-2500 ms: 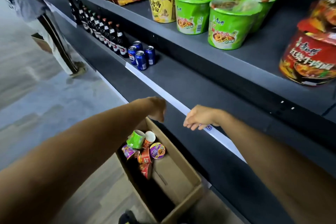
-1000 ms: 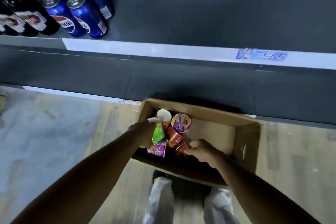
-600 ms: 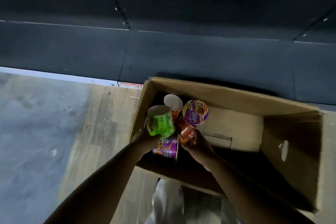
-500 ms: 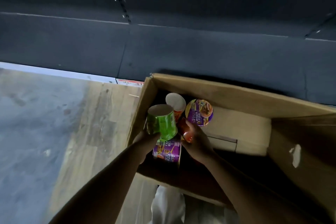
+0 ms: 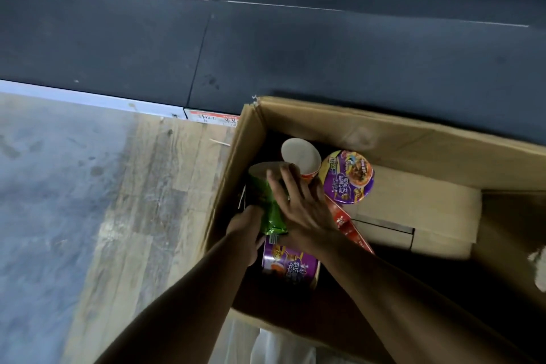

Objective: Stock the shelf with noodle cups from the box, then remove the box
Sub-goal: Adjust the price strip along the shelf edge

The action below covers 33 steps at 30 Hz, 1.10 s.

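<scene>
Lifting a cup out of the box looks to be the step in hand, with stocking barely begun. At 9 o'clock lies the floor (image 5: 74,201), and the dark shelf (image 5: 295,53) runs across 12 o'clock. Just left of centre, the left grip (image 5: 246,230) holds the green cup (image 5: 261,195) by its lid end (its fingers are mostly hidden behind the cup, so that is a judgement). The right grip (image 5: 304,210) lies over the same cup with its fingers spread and nearly straight, pressing rather than clasping.

The green cup is tilted, its base toward 11 o'clock, inside the box (image 5: 399,133) close to the left wall. Below it, at 6 o'clock, a lower purple cup (image 5: 291,264) lies on its side. At 1 o'clock from the hands an orange cup (image 5: 301,156) shows its pale base, and an upper purple cup (image 5: 348,176) shows its lid just beside it. A red cup (image 5: 344,221) pokes out at 3 o'clock.

Next, I judge, the green cup must come up clear of the wall and its neighbours, turn upright, and go to the shelf. Freeing the right grip would let it take a second cup.
</scene>
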Tool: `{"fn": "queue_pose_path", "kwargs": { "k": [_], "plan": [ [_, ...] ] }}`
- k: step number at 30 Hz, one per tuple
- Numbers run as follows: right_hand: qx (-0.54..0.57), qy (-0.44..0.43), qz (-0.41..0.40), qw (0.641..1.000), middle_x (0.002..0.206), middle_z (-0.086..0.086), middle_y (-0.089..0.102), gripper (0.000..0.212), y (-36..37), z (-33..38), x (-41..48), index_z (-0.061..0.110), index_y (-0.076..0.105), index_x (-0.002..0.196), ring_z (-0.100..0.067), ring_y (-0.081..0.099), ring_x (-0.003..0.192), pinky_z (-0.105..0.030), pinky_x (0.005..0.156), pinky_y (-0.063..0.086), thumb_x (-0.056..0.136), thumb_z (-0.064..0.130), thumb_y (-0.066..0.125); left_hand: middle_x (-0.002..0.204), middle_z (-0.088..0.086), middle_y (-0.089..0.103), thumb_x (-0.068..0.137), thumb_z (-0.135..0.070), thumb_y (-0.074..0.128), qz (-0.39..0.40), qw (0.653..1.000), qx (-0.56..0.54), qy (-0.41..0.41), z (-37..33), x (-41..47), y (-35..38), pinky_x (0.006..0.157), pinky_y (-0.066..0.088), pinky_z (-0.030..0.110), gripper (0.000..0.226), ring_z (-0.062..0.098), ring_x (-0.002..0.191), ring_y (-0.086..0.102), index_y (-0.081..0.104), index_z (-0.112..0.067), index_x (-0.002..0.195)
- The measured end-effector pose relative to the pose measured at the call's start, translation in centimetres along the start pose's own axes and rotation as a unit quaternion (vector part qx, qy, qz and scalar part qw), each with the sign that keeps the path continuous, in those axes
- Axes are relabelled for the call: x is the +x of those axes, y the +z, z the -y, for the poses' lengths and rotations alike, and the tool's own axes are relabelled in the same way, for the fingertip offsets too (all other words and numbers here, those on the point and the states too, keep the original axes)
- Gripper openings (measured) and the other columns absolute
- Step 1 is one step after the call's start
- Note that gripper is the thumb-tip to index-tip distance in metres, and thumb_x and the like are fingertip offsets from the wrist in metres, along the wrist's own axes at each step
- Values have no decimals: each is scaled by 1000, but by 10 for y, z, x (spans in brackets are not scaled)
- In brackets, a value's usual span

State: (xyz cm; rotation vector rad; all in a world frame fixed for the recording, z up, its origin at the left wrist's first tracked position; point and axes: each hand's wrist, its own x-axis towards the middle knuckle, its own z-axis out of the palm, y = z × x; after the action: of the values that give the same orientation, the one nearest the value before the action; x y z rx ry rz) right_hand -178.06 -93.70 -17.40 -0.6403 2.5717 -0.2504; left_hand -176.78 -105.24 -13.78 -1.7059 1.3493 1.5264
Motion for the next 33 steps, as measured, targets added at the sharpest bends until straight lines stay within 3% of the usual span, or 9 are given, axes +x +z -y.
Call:
{"fn": "queue_pose_path", "kwargs": {
  "k": [4, 8, 11, 13, 17, 21, 23, 27, 33],
  "plan": [
    [35, 21, -37, 999, 150, -23, 24, 129, -7, -6, 4, 14, -3, 149, -41, 27, 137, -59, 101, 39, 59, 59, 78, 96, 12, 58, 90, -10, 56, 21, 999, 40, 17, -5, -15, 1, 90, 52, 33, 7, 23, 95, 58, 55, -12, 84],
    [146, 67, -6, 987, 146, -16, 15, 123, -35, -14, -16, 22, -6, 150, -36, 19, 134, -50, 106, 34, 61, 64, 69, 83, 17, 61, 84, 3, 48, 8, 989, 111, 94, -13, -30, -11, 72, 51, 30, 13, 26, 82, 61, 61, -1, 86],
    [304, 148, 24, 941, 147, -7, 14, 118, -62, -22, -43, 28, 0, 151, -31, 18, 135, -49, 109, 32, 63, 60, 73, 94, 22, 64, 84, -6, 52, 5, 930, 298, 214, -22, -55, -18, 65, 41, 28, 21, 31, 86, 60, 67, -15, 94],
    [425, 183, 42, 885, 146, -6, 25, 105, -86, -28, -63, 27, 13, 151, -28, 28, 134, -45, 109, 34, 70, 53, 75, 103, 12, 65, 81, -9, 62, 33, 899, 359, 250, -25, -76, -24, 73, 47, 30, 28, 26, 95, 59, 63, -16, 109],
    [596, 161, 59, 784, 127, 4, 58, 63, -144, -33, -111, 34, 48, 132, -18, 51, 120, -42, 101, 42, 74, 52, 64, 112, 4, 65, 79, -14, 73, 155, 926, 279, 204, -36, -136, -23, 93, 49, 42, 40, 24, 104, 60, 56, -23, 114],
    [667, 227, 19, 709, 117, -8, 65, 41, -203, -42, -158, 8, 58, 124, -31, 59, 114, -35, 90, 52, 92, 34, 58, 114, 3, 66, 85, -25, 69, 250, 927, 232, 155, -48, -198, -16, 91, 51, 50, 29, 25, 105, 62, 57, -30, 111],
    [666, 240, -2, 706, 116, -9, 66, 40, -230, -49, -178, 8, 60, 121, -29, 59, 114, -25, 83, 52, 93, 36, 56, 117, 4, 66, 85, -31, 69, 265, 919, 240, 165, -57, -232, -9, 89, 53, 50, 34, 26, 106, 63, 58, -28, 117],
    [709, 266, -31, 652, 109, -4, 71, 51, -288, -51, -211, 21, 62, 116, -25, 64, 106, -37, 81, 52, 75, 52, 66, 119, 9, 64, 89, -30, 65, 271, 905, 257, 202, -75, -300, 2, 83, 56, 48, 25, 27, 104, 65, 61, -25, 114],
    [696, 288, -97, 650, 74, 2, 74, 21, -367, -52, -263, 15, 70, 86, -8, 70, 64, -24, 55, 53, 93, 29, 56, 111, 7, 66, 94, -24, 59, 270, 877, 306, 254, -95, -392, 3, 74, 60, 41, 20, 23, 95, 67, 62, -23, 114]
  ]
}}
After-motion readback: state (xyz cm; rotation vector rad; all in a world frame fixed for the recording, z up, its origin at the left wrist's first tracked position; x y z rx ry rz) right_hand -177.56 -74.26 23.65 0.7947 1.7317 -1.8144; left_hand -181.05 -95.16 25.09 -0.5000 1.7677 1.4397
